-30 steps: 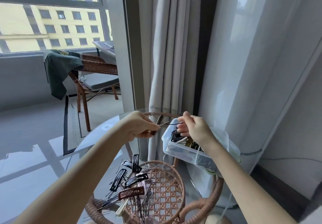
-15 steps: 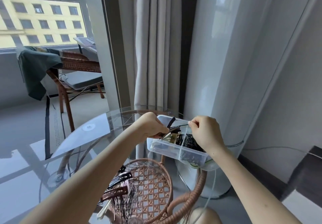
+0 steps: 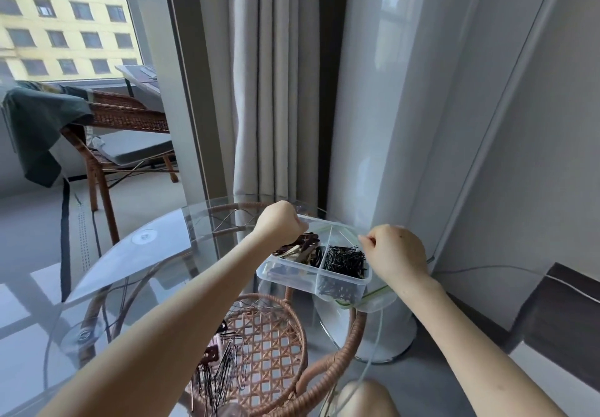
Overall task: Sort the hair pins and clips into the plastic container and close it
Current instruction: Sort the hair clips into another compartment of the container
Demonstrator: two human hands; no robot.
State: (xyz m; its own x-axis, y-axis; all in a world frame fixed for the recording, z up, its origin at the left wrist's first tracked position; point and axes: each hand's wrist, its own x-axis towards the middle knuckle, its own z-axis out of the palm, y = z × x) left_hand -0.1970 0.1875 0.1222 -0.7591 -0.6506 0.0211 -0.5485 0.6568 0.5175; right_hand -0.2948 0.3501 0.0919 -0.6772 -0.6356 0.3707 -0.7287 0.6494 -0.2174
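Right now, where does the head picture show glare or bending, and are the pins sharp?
Head view: window daylight reflects pale on the glass table; the wide lens bends the wall lines at right; the black pins in the plastic container look sharp, the loose pins near the bottom edge softer.

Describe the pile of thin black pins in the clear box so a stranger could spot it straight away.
On the round glass table, at its far right edge, sits a clear plastic container split into compartments. The pile fills the near right compartment, beside the right hand. Its neighbour holds chunky brown and cream clips; this one is all fine black wire pins.
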